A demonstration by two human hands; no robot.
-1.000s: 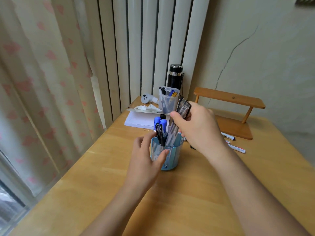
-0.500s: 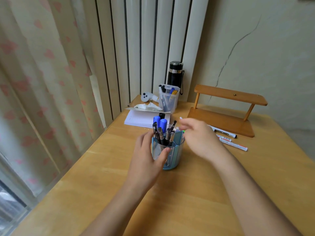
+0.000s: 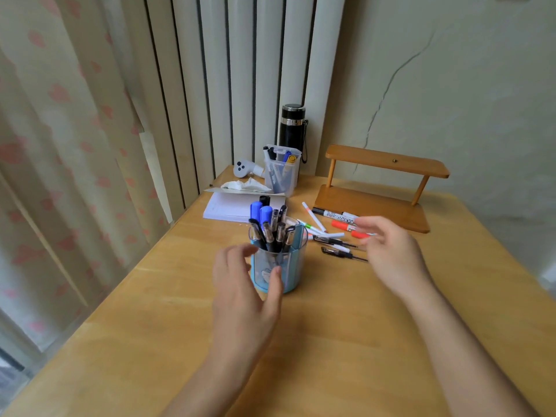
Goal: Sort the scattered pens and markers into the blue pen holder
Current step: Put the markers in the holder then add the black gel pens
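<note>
The left hand [image 3: 243, 284] cups the blue pen holder [image 3: 278, 260], its grip loose; the right hand [image 3: 391, 254], spread and empty, hovers over light, stiff, roll-prone pens [image 3: 340, 246] lying on the counter [image 3: 331, 326], best pinched mid-barrel

A wooden table [image 3: 331, 341] fills the lower frame. Upper left hangs a cream curtain [image 3: 60, 145] with pink hearts; at centre top, pale vertical blinds [image 3: 240, 70]. Upper right, a cracked beige wall [image 3: 451, 85], softly daylit.

Home desk [image 3: 331, 341] (heart-print curtain [image 3: 60, 145], cracked wall [image 3: 451, 85]).
</note>
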